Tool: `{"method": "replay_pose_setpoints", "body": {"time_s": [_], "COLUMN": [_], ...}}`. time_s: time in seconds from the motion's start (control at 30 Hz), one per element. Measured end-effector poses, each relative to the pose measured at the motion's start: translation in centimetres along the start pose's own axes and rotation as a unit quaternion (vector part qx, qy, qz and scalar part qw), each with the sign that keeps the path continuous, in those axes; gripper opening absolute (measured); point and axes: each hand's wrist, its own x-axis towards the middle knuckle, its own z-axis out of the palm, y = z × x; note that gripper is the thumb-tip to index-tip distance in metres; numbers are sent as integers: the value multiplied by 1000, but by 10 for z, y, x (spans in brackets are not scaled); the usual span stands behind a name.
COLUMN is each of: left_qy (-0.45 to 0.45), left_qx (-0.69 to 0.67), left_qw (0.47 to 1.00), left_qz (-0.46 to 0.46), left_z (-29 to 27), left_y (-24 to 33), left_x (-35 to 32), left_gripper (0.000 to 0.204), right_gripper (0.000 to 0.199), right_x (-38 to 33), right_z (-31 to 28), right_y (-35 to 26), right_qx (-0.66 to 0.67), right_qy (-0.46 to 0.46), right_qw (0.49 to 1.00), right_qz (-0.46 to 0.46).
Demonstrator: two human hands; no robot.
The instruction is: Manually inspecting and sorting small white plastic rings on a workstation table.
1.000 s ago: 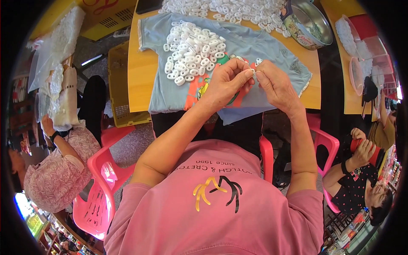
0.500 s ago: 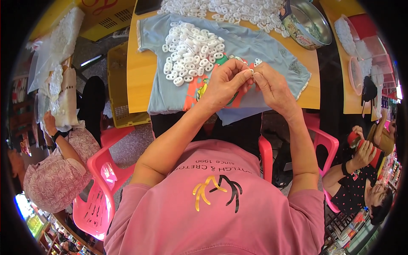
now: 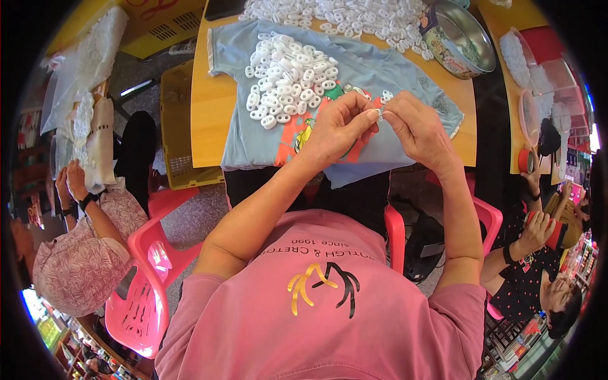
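My left hand (image 3: 342,128) pinches a small white two-holed oval plastic piece (image 3: 379,115) between thumb and finger, above a light blue T-shirt (image 3: 380,66) spread over the table edge. Close beside it, my right hand (image 3: 419,132) is closed in a pinch at the piece's right side; whatever its fingertips hold is too small to make out. To the left on the shirt lies a heap of similar white two-holed pieces (image 3: 288,82). Just beyond my fingers a few white pieces (image 3: 387,95) rest on the shirt.
A larger pile of white pieces (image 3: 342,14) covers the table's far side. Right of it stands a round metal tin (image 3: 437,47) with small greenish bits inside. A yellow crate (image 3: 177,126) is left of the table (image 3: 209,120). Other people work at both sides, near pink chairs (image 3: 142,297).
My right hand has shifted slightly right, its fingertips drawing a little away from the left thumb. The white piece now shows more clearly. People at both sides have moved their hands.
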Motion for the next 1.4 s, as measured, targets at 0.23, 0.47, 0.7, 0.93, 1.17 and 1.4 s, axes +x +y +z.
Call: {"method": "replay_pose_setpoints", "body": {"time_s": [0.23, 0.47, 0.7, 0.93, 1.17, 1.4], "left_qy": [26, 35, 56, 34, 28, 46], "left_qx": [-16, -7, -20, -25, -22, -23], "left_qw": [1000, 999, 998, 999, 999, 998], "left_qz": [-7, 12, -2, -13, -13, -23], "left_z": [1, -2, 3, 0, -3, -2], "left_y": [-5, -13, -4, -7, -12, -11], "left_x": [1, 0, 3, 2, 3, 1], "left_gripper": [12, 12, 11, 12, 13, 14], "right_gripper": [5, 6, 7, 9, 12, 10], "right_x": [-4, -5, 1, 1, 0, -2], "right_z": [22, 43, 22, 16, 31, 34], "right_y": [10, 7, -1, 3, 7, 6], "right_qx": [2, 41, 15, -1, 45, 61], "right_qy": [67, 133, 87, 52, 108, 112], "right_qw": [997, 990, 996, 998, 993, 992], "right_qz": [-42, -12, 33, 26, 4, 24]}}
